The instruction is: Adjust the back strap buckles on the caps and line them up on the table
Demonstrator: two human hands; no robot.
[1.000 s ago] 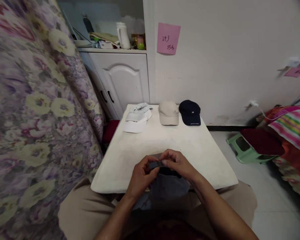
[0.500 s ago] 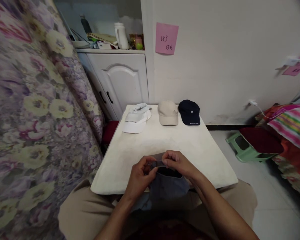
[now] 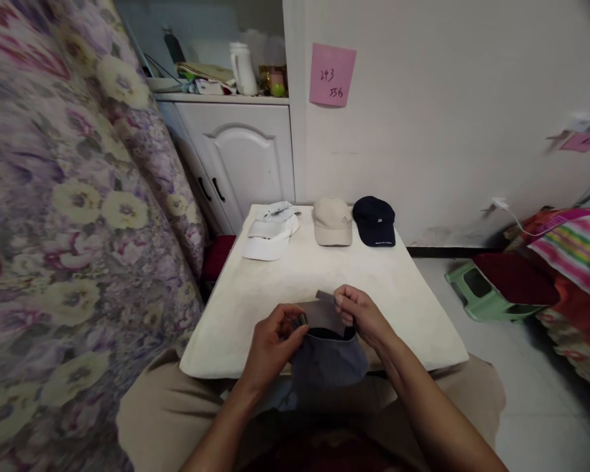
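Note:
A dark grey-blue baseball cap [image 3: 329, 362] is held at the near edge of the table, its opening facing up and its back strap undone. My left hand [image 3: 273, 337] pinches the buckle end of the strap at the left of the opening. Between the thumb and fingers of my right hand [image 3: 361, 314] is the other strap, whose free end [image 3: 326, 297] sticks out to the left. Farther back on the table lie a white cap [image 3: 271, 231], a beige cap [image 3: 332, 221] and a navy cap [image 3: 374, 221].
The white table [image 3: 236, 314] reaches up to the wall and a white cabinet [image 3: 248, 157]. A floral curtain [image 3: 88, 262] hangs close on the left. On the right stands a green stool [image 3: 467, 288] with a dark red top, beside a bed with striped cloth [image 3: 580, 242].
The strap has come apart at the buckle. My right hand has moved up and to the right with the free strap, while my left hand stays on the buckle side.

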